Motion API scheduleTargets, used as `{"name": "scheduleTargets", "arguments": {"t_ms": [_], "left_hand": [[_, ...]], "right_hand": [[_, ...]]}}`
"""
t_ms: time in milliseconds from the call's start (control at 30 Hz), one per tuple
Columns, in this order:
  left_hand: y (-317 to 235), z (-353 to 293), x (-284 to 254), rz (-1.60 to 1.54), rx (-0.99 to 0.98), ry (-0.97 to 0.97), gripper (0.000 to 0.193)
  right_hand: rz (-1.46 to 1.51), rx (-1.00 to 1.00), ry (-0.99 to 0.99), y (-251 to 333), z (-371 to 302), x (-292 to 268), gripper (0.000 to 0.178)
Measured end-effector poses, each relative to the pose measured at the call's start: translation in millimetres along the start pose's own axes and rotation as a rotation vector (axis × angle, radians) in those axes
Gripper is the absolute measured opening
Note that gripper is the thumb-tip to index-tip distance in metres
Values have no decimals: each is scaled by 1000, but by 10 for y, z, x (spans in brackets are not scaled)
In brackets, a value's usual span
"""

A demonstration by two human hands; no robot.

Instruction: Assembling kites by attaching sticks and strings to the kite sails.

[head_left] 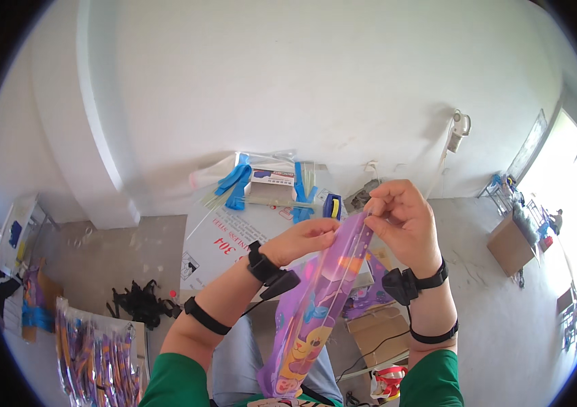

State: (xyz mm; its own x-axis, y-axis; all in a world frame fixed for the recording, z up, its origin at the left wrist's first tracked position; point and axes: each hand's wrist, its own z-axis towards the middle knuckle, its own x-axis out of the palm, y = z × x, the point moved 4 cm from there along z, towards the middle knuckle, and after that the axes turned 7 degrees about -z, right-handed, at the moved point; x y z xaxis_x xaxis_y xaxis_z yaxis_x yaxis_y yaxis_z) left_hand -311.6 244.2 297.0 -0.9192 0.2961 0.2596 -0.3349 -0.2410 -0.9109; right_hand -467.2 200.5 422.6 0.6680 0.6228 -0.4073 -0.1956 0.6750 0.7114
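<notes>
Left hand (302,243), right hand (407,227): grip pinching upper end of bag (315,312). Long axis slants down-left across near edge of tabletop (202,237).

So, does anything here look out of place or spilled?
Mainly the tangled black heap on the floor, left of the table: it looks dropped rather than stored, though I can't tell what it is. I see no spill.

On my feed: grey print-marked tabletop (197,237); blue strips (236,184) at eleven and one, labelled box (273,177) twelve, blue tape dispenser (330,204) two.
</notes>
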Motion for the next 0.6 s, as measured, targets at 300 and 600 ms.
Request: {"name": "scheduleTargets", "arguments": {"t_ms": [300,600], "left_hand": [[92,-732,-354,152,-266,-137,40],[565,-933,-601,133,-105,-396,15]], "right_hand": [[24,73,-48,-59,-112,-287,32],[14,52,-102,-108,-100,-367,33]]}}
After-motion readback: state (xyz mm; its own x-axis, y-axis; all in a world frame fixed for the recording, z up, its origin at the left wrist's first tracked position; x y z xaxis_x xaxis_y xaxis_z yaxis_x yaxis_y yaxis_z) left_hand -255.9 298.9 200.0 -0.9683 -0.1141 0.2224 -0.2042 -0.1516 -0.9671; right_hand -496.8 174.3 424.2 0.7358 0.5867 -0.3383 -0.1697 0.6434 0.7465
